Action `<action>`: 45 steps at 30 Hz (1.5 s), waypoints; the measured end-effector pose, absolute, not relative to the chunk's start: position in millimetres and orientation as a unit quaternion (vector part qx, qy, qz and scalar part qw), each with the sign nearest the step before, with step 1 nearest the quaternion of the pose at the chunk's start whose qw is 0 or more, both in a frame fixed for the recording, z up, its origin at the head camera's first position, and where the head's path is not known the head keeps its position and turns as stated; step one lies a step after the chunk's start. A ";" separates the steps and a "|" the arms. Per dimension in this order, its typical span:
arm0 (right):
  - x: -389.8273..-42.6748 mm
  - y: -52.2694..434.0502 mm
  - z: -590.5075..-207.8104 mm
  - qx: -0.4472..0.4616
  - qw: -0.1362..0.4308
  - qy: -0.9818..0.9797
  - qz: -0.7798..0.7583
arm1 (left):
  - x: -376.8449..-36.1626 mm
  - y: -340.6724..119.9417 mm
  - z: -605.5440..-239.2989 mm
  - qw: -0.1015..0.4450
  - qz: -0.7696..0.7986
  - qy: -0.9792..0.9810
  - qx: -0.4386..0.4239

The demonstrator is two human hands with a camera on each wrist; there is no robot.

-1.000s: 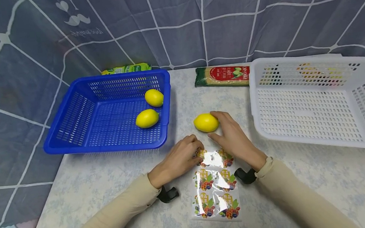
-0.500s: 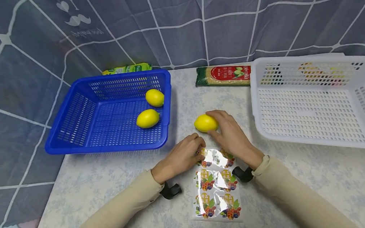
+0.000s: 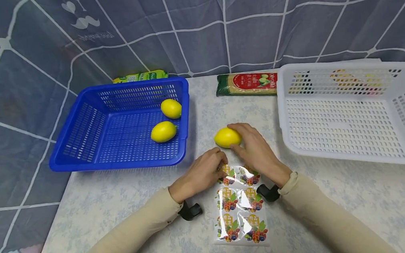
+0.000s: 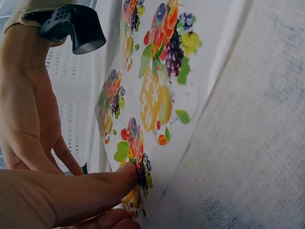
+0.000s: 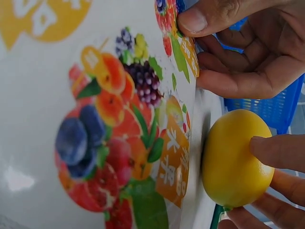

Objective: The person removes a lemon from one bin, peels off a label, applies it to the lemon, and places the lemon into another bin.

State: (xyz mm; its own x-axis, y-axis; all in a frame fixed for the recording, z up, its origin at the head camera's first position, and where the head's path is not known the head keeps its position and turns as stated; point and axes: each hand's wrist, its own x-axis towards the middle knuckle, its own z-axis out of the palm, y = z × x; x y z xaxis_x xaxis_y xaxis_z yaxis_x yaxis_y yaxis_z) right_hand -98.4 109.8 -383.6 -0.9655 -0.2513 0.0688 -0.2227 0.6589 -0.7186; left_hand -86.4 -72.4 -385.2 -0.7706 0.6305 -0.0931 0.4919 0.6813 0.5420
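Observation:
A yellow lemon (image 3: 226, 137) (image 5: 236, 157) lies on the table between two baskets. My right hand (image 3: 241, 139) curls over it, index finger across the top and thumb at its near side; the fingers (image 5: 279, 150) touch its skin. Just in front lies a glossy sheet of fruit stickers (image 3: 240, 211) (image 4: 162, 95) (image 5: 95, 119). My left hand (image 3: 221, 163) (image 5: 238, 62) pinches the sheet's far left corner, with the thumb (image 4: 95, 191) on top and curled fingers beneath.
A blue basket (image 3: 82, 161) at the left holds two lemons (image 3: 163, 131) (image 3: 171, 108). A white basket (image 3: 335, 157) stands at the right. A pasta packet (image 3: 247, 83) and a green packet (image 3: 140, 76) lie at the table's back edge, against a grey curtain.
My right hand has closed a little further round the lemon, which has shifted slightly left. The far end of the sticker sheet has moved a little under my left hand.

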 end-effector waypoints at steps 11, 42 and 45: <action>-97.7 108.6 -382.6 -0.127 0.019 0.914 -0.386 | -80.7 -74.6 -388.0 0.101 0.252 0.912 0.307; -97.4 108.8 -383.2 -0.131 0.017 0.912 -0.388 | -73.5 -70.5 -389.7 0.031 0.228 0.915 0.331; -97.5 109.0 -383.4 -0.131 0.017 0.913 -0.387 | -73.6 -70.8 -390.3 0.035 0.236 0.911 0.336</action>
